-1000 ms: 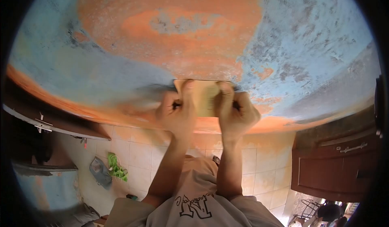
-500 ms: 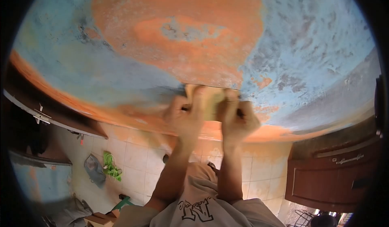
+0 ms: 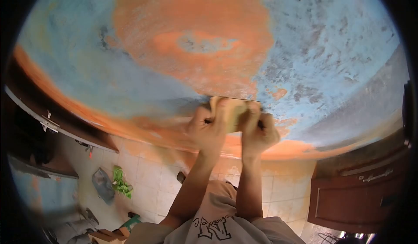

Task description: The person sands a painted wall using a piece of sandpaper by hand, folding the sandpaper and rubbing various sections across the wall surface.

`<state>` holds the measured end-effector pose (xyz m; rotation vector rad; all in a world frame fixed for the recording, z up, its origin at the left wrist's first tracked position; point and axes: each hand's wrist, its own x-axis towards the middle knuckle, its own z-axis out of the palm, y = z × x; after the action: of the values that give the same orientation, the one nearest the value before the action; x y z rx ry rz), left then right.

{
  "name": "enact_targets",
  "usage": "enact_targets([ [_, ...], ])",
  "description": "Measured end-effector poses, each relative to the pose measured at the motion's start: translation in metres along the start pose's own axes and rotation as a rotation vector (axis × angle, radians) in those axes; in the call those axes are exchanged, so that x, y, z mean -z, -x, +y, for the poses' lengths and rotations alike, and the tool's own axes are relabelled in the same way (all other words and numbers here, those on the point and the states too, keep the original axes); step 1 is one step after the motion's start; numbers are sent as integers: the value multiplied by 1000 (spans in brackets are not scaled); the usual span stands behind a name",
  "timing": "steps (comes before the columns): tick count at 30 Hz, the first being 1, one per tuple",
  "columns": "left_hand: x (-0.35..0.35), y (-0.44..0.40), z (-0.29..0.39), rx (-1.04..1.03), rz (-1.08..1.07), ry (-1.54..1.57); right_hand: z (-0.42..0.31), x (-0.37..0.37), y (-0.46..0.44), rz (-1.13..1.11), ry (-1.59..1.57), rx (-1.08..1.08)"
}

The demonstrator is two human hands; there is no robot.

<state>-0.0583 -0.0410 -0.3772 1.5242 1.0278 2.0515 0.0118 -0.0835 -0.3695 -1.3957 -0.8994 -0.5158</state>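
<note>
The thumbs and fingers of the left hand [image 3: 208, 128] and the right hand [image 3: 260, 133] are pinched on a flat yellowish sheet [image 3: 236, 107], blurred where it is gripped. Its thin, dark far edge is held at the painted surface [image 3: 152, 9], between the hands. The finish is seen to be uneven: a broad orange area is flanked by blue, dark mottling is left on the right, and a small blue patch [image 3: 199, 43] is enclosed by orange. How much is finished cannot be told.
</note>
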Motion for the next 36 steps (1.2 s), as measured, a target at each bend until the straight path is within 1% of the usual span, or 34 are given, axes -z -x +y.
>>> enact_targets([
  [2, 2, -2, 2, -30, -3, -57, 4, 7, -3, 49, 9, -158],
  [3, 2, -6, 3, -67, -30, -109, 3, 2, 0, 54, 8, -158],
  [4, 5, -10, -4, -43, 4, -151, 3, -6, 8, 25, 14, -80],
  [5, 4, -12, -4, -54, -11, -142, 3, -10, 11, 3, 21, -2],
  [7, 5, -12, 0, 133, 34, -56, 6, -5, 6, 0, 33, 0],
  [8, -1, -3, 8, 78, 10, -188, 7, 1, -1, 58, 3, -24],
  [9, -5, 0, 9, 76, 19, -187, 7, 4, -8, 112, -35, -38],
  [10, -10, 2, 9, -18, -15, -147, 6, 7, -10, 138, -61, -123],
  [11, -13, 2, 10, -113, -52, -106, 5, 5, -9, 136, -68, -113],
  [13, -2, -9, 8, -108, -86, -95, 8, 0, 0, 85, 1, -85],
  [15, 3, -16, 3, 61, -16, -105, 3, -4, 1, 9, -40, -49],
  [17, -3, -11, 6, 50, -10, -53, 6, 2, -9, 47, -28, 9],
  [18, -9, -4, 9, -30, -12, -87, 6, 6, -13, 45, -31, 14],
  [19, -14, -2, 13, -113, -6, -119, 7, 7, -18, 78, -22, -26],
  [20, -16, -6, 16, -147, -5, -124, 6, 7, -20, 109, -12, -68],
  [21, -16, -10, 19, -149, 2, -123, 3, 5, -22, 108, -17, -63],
  [23, -13, -12, 21, -211, 5, -179, 0, 7, -17, 75, -54, -123],
  [24, -3, -2, 15, -205, 3, -184, 6, 11, -4, 69, -51, -126],
  [25, 5, 10, 2, -173, -41, -228, 22, 9, 11, 40, -26, -69],
  [26, 1, 7, -2, -168, -55, -235, 31, 4, 11, 23, -6, -1],
  [28, -4, 4, -6, -185, -44, -243, 28, 2, 3, 37, 13, 30],
  [29, 0, 8, -7, -197, -28, -258, 24, 7, 6, 21, 39, 29],
  [30, -5, -1, 5, -204, -21, -202, 11, 12, -7, 25, 29, 10],
  [31, -10, -10, 16, -196, -36, -212, 3, 14, -18, 18, 37, -6],
  [32, -18, -18, 27, -200, -31, -151, -2, 16, -31, 72, 36, -11],
  [33, -23, -21, 33, -204, -21, -89, -2, 17, -39, 127, 33, -10],
  [34, -27, -18, 33, -206, -17, -106, 3, 17, -41, 156, 14, -16],
  [36, -31, -10, 35, -224, -33, -89, 12, 20, -38, 160, 15, -25],
])
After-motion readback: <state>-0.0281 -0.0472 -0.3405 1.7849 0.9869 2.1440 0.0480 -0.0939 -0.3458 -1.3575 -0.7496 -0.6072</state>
